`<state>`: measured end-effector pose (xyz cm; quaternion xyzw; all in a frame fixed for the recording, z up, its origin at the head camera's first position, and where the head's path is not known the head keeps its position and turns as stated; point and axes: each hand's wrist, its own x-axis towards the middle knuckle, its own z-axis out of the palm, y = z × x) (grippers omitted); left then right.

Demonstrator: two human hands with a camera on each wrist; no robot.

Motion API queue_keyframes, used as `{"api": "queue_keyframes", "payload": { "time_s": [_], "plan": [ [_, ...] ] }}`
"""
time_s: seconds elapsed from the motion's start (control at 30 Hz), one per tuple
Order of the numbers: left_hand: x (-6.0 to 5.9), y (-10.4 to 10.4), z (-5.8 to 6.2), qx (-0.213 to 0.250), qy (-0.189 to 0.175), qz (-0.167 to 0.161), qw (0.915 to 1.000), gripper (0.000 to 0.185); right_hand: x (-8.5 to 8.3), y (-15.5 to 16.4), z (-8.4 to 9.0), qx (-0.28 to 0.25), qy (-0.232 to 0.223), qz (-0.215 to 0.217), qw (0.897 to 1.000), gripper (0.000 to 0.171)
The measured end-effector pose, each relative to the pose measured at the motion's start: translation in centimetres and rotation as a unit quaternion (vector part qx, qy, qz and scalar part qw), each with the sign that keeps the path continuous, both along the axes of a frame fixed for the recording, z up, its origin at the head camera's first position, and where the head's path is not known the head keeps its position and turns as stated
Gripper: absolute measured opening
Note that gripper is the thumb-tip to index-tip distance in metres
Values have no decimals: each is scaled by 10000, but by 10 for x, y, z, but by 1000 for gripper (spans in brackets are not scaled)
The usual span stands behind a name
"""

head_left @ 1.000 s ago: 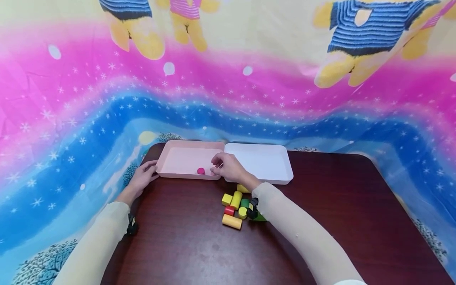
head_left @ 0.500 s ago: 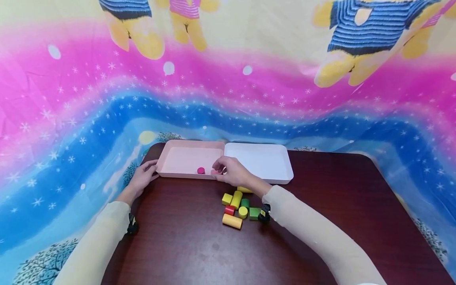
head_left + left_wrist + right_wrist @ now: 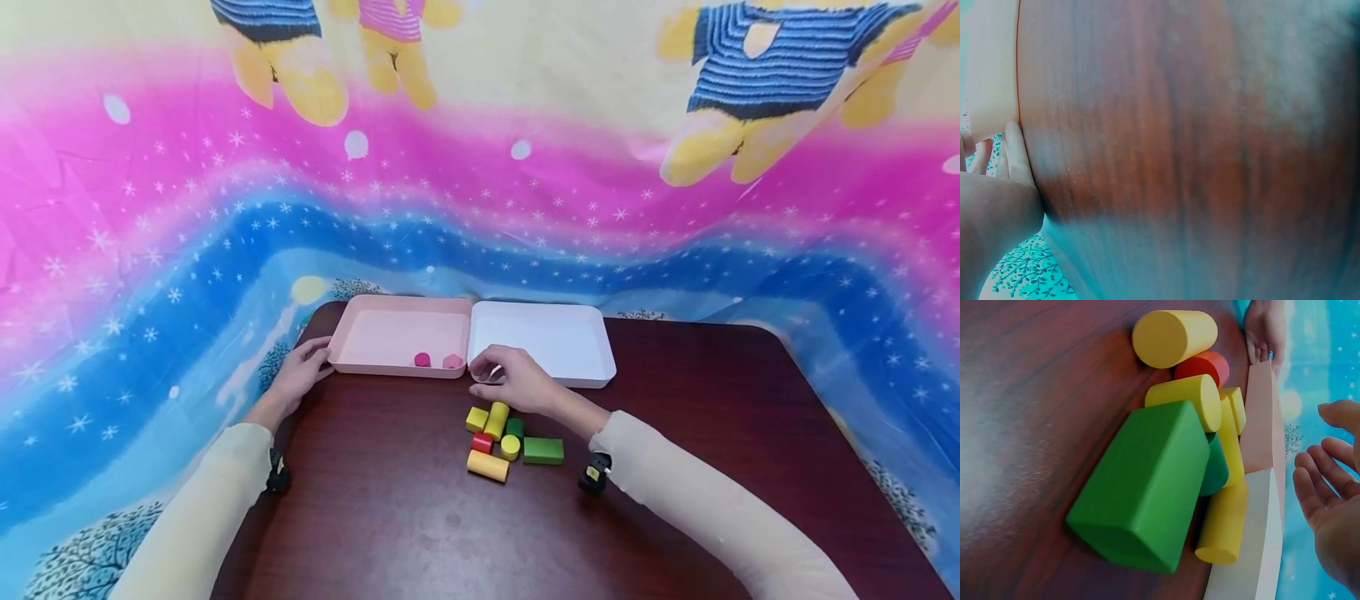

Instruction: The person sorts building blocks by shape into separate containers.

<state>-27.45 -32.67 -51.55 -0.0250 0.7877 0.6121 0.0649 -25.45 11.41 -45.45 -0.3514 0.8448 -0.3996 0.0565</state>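
My right hand (image 3: 517,379) hangs above the front edge of the white tray (image 3: 543,333), its fingers loosely bent with nothing between them. In the right wrist view its palm and fingers (image 3: 1335,487) show empty. A magenta round block (image 3: 422,360) and a light pink block (image 3: 452,361) lie in the pink tray (image 3: 397,304) along its front side. At that tray's left end my left hand (image 3: 298,372) touches the front corner with relaxed, extended fingers. The left wrist view shows those fingers (image 3: 1016,153) against the tray's end (image 3: 997,69).
In front of the trays lies a cluster of blocks: a green block (image 3: 543,451), a red cylinder (image 3: 482,442), a yellow-orange cylinder (image 3: 487,466), a dark green one (image 3: 514,427) and several yellow pieces. A patterned cloth (image 3: 480,225) hangs behind the dark wooden table (image 3: 375,500).
My right hand has let go of the light pink block in the pink tray and drawn back to the right, toward me. The green block now shows whole. The left hand has stayed put.
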Motion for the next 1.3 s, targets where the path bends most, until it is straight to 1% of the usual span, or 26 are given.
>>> {"api": "queue_keyframes", "payload": {
  "time_s": [0.2, 0.3, 0.47, 0.6, 0.73, 0.8, 0.9, 1.0, 1.07, 1.13, 1.3],
  "plan": [
    [0, -1, -1, 13, 5, 2, 10000, 57, 7, 15, 2, -138, -258, 64, 9996, 29],
    [0, -1, -1, 11, -7, -1, 10000, 57, 10, 21, 6, -144, -261, 93, 9995, 28],
    [0, -1, 1, 59, -33, 15, 10000, 56, 15, 31, 7, -124, -179, 33, 9998, 26],
    [-1, 0, 1, 39, -20, 12, 10000, 56, 18, 38, 4, 86, -110, 24, 9999, 27],
    [0, 1, 2, 116, -41, 21, 9999, 55, 21, 45, -2, 277, -108, 23, 9996, 29],
    [1, 1, 5, 215, -77, 41, 9997, 54, 23, 48, -5, 304, -131, 9, 9995, 30],
    [5, 4, 14, 335, -131, 75, 9993, 53, 24, 53, -10, 318, -98, 29, 9994, 29],
    [8, 7, 23, 406, -178, 61, 9990, 53, 26, 56, -16, 345, 39, 72, 9994, 28],
    [10, 9, 27, 417, -190, 47, 9989, 52, 27, 57, -19, 381, 102, 63, 9992, 27],
    [11, 9, 28, 430, -191, 13, 9989, 52, 28, 58, -21, 443, 127, 15, 9989, 27],
    [11, 10, 28, 403, -162, -1, 9991, 52, 31, 58, -28, 555, 75, -44, 9984, 27]
  ]
}}
